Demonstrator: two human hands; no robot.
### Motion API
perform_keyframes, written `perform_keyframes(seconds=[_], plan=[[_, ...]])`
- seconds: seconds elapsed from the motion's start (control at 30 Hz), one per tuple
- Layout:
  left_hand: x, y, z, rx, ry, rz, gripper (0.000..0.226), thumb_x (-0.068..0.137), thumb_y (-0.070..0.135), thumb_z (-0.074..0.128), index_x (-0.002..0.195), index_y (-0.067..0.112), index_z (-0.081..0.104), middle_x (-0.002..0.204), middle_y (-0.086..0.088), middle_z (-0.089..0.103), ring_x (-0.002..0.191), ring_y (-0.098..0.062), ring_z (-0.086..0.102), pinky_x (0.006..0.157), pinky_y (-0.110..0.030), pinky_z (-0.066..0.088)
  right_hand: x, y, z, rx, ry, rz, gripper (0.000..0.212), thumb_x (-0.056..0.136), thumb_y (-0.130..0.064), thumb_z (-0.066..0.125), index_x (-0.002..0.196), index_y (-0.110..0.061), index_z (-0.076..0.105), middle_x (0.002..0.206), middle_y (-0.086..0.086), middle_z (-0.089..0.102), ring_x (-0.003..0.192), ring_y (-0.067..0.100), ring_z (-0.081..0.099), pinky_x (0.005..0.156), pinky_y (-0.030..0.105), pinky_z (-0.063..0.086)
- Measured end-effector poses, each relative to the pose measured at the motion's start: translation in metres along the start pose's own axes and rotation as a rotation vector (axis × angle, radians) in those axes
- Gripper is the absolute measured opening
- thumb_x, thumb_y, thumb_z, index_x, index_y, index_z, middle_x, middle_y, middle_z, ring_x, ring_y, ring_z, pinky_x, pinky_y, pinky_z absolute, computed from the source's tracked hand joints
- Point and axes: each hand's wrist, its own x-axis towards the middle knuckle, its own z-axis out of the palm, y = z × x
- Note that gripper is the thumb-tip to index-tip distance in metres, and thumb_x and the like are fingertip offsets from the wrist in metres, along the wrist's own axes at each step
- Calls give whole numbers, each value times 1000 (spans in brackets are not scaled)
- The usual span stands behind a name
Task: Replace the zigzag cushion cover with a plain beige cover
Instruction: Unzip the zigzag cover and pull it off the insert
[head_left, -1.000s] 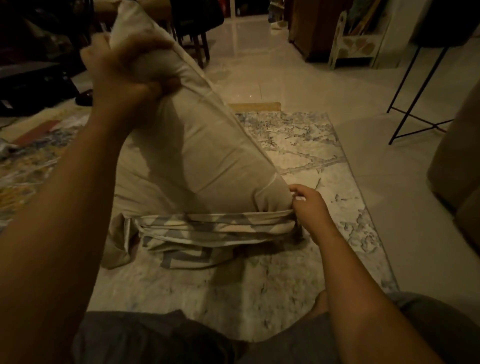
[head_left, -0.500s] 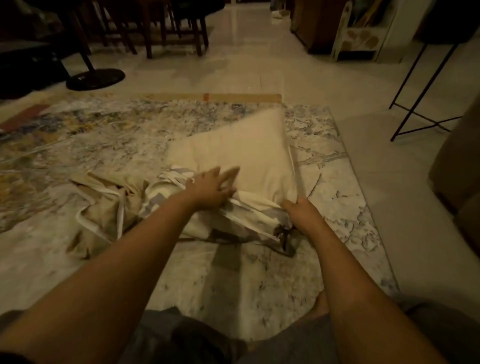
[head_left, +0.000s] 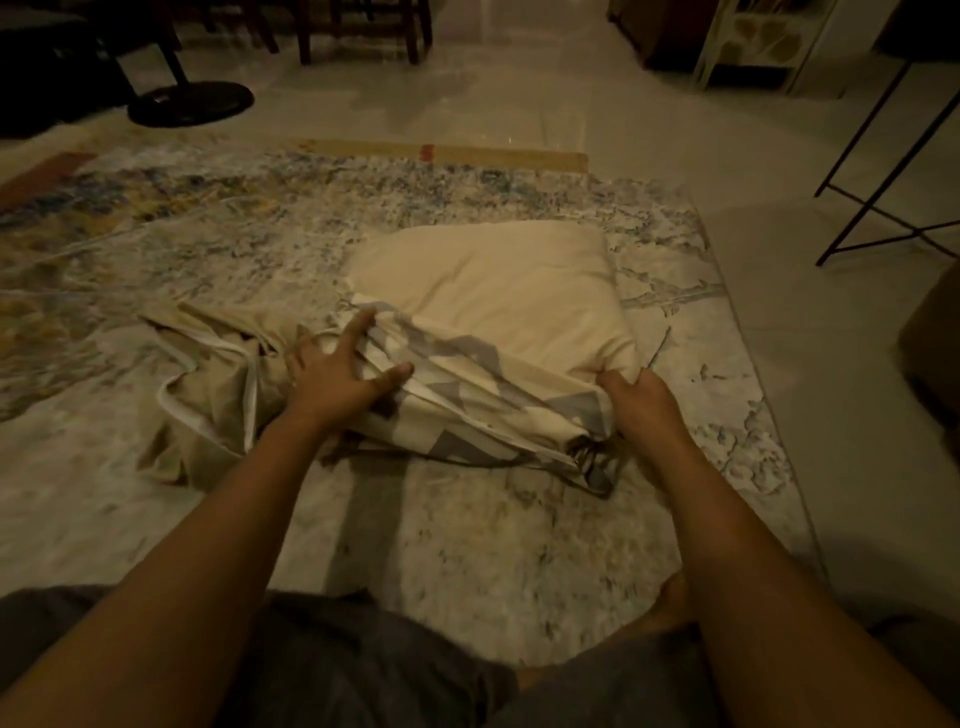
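Note:
The cream cushion insert (head_left: 498, 291) lies flat on the rug, its far part bare. The grey-and-white zigzag cover (head_left: 467, 400) is bunched round its near end. My left hand (head_left: 337, 374) rests on the left side of that bunched cover with fingers spread. My right hand (head_left: 639, 400) grips the cover's right edge at the cushion's near right corner, fingers curled into the fabric. The plain beige cover (head_left: 208, 384) with white piping lies crumpled on the rug, just left of my left hand.
A patterned rug (head_left: 467, 545) covers the floor under everything. A black round stand base (head_left: 189, 104) and chair legs (head_left: 363, 36) are at the back. A thin black metal frame (head_left: 883, 171) stands at the right, with a sofa edge (head_left: 935, 338) beyond it. My knees are at the bottom.
The cushion was held upright by my left hand a second ago; it has dropped flat onto the rug. My left hand came down onto the zigzag cover. My right hand stayed at the cover's right edge.

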Motion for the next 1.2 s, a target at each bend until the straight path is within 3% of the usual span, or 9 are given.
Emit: perform_keyframes(seconds=[0.07, 0.13, 0.2, 0.33, 0.43, 0.77, 0.93, 1.07, 1.2], plan=[[-1, -16, 0, -329, -23, -12, 78, 86, 49, 68, 151, 39, 26, 157, -8, 30, 143, -24, 28, 109, -28, 31, -1, -3, 1, 20, 57, 13, 35, 93, -32, 54, 117, -8, 60, 106, 13, 61, 99, 34, 60, 87, 47, 53], [-2, -34, 5, -479, -26, 48, 69, 91, 37, 66, 150, 33, 31, 156, 1, 33, 141, -14, 32, 114, -32, 33, -2, -3, 2, 40, 78, 44, 33, 87, -37, 54, 109, -13, 61, 103, 12, 63, 94, 37, 62, 84, 56, 55], [-1, -45, 9, -508, -9, 106, 61, 93, 32, 64, 148, 31, 35, 155, 2, 33, 140, -12, 32, 116, -40, 34, -2, 0, 2, 69, 109, 71, 31, 83, -36, 52, 104, -16, 62, 101, 13, 65, 91, 37, 63, 80, 59, 57], [-3, -44, 9, -585, 0, 176, 58, 97, 13, 58, 149, 21, 33, 150, 1, 34, 136, -12, 34, 106, -14, 36, 7, 9, -1, 86, 198, 124, 35, 75, -35, 53, 99, -14, 66, 101, 16, 67, 92, 38, 64, 81, 59, 56], [-5, -45, 8, -649, 47, 172, 58, 97, 6, 55, 148, 21, 33, 149, -3, 37, 136, -18, 40, 110, -31, 38, 13, 15, -6, 92, 247, 159, 42, 75, -32, 55, 107, -7, 67, 101, 17, 66, 93, 40, 65, 82, 58, 56], [-24, -53, -8, -479, 299, 0, 33, 92, 4, 59, 124, 9, 59, 120, -13, 63, 108, -25, 58, 85, -24, 41, -4, 23, -17, -96, 344, 53, 35, 83, -32, 60, 95, 0, 65, 99, 26, 66, 92, 43, 64, 81, 58, 54], [-38, -86, -4, -503, 234, -208, 32, 95, 20, 48, 123, 25, 63, 116, -10, 66, 103, -31, 63, 90, -44, 54, 10, 40, -30, -31, 160, 266, 63, 70, -43, 67, 118, -2, 61, 107, 22, 65, 91, 41, 65, 78, 57, 58], [-47, -72, -4, -571, -100, -340, 70, 85, 68, 45, 137, 21, 52, 136, -11, 55, 119, -34, 56, 93, -45, 53, -16, 15, -32, -132, -53, 360, 39, 91, -26, 63, 120, 0, 57, 100, 20, 65, 77, 32, 62, 70, 40, 52], [-58, -37, 6, -568, -110, -205, 36, 104, 30, 41, 136, 17, 52, 125, -13, 60, 108, -34, 59, 86, -42, 51, -34, 8, -33, -365, -291, 389, 25, 96, -29, 57, 111, -9, 59, 82, 10, 66, 70, 25, 61, 79, 41, 42]])
